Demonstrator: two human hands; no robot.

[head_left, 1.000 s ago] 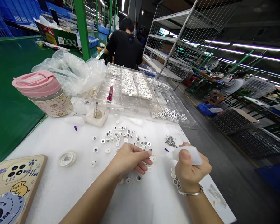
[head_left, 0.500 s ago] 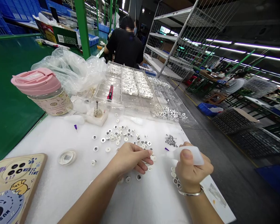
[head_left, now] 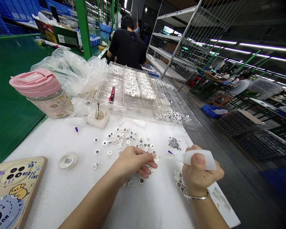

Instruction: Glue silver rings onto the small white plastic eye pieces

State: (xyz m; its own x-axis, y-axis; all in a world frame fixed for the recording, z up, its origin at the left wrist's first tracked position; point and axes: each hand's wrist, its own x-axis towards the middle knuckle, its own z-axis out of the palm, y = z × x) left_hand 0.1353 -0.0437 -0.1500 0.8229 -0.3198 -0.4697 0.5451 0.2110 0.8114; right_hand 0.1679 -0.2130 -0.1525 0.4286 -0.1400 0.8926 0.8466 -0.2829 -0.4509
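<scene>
the right hand (head_left: 201,176) is clamped around a white squeeze bottle (head_left: 197,158), thumb on top. its purple needle tip (head_left: 171,152) points left, near the left hand's fingertips (head_left: 154,156) but not touching them. the left hand (head_left: 133,163) lies curled on the foam sheet (head_left: 50,194), fingers drawn together among the googly eyes (head_left: 143,147); whether they pinch one, i cannot tell.

more eyes lie scattered over the middle of the sheet, and a short row sits on it just beside the right hand. a clump of small metal parts (head_left: 174,143) lies near the sheet's far edge. a tape roll (head_left: 67,160) and a decorated phone case (head_left: 11,190) lie on its left side. a jar with a pink lid (head_left: 41,90) stands off its far left corner. a clear tray (head_left: 131,92) of sorted eyes lies past its far edge, and a person in a black shirt (head_left: 127,43) stands well beyond it.
</scene>
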